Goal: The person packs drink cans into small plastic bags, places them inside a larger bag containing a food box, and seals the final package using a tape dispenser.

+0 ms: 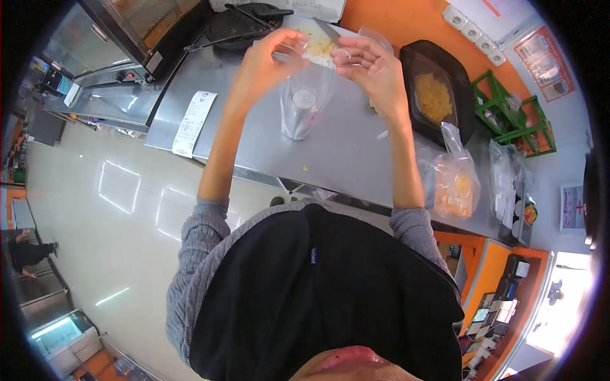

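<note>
Before me on the steel table stands a lidded cup inside a thin clear plastic bag. Both my left hand and my right hand are raised at the top of this bag, one on each side, with fingers bent around its thin plastic. The left hand is a little blurred. Beyond the hands lies a white cutting board with food crumbs, and a knife blade shows beside the right fingertips. Whether the right hand touches the knife cannot be told.
A printed receipt lies at the left. Black pans are at the back left. A dark tray with yellow food, a bagged orange package and green crates are at the right. A person stands far left.
</note>
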`<state>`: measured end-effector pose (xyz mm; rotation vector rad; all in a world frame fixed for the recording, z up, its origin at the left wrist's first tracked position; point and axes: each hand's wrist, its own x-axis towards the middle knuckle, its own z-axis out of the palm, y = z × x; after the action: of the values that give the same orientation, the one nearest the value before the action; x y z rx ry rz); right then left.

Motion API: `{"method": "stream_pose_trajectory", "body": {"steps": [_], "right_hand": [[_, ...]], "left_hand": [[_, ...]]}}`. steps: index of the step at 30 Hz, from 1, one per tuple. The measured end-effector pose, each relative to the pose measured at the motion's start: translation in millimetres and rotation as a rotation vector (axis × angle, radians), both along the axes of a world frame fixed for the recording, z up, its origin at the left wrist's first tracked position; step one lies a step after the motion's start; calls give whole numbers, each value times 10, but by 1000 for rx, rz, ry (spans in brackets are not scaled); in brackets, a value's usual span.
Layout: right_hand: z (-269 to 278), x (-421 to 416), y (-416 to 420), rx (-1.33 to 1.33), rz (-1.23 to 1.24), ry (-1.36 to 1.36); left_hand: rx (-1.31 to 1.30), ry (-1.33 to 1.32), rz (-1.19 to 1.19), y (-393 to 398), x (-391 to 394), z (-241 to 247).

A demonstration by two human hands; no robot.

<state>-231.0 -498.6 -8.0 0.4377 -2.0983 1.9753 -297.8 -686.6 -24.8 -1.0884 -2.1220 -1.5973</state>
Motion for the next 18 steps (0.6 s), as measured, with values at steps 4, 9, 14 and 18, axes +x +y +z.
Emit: {"method": "stream_pose_trajectory", "body": {"steps": [4, 9, 14, 18], "right_hand": [[-84, -143, 65, 454, -100, 352], [-210, -479, -184, 387, -146, 404], [-477, -693, -131, 408, -343, 192], [-455, -658, -115, 434, -134, -197]], "left_hand": [[135, -60, -55, 123, 73, -236], [92, -211, -224, 158, -94, -465], [-44, -39, -75, 192, -113, -484], [-67, 240, 54, 137, -162, -588]]}}
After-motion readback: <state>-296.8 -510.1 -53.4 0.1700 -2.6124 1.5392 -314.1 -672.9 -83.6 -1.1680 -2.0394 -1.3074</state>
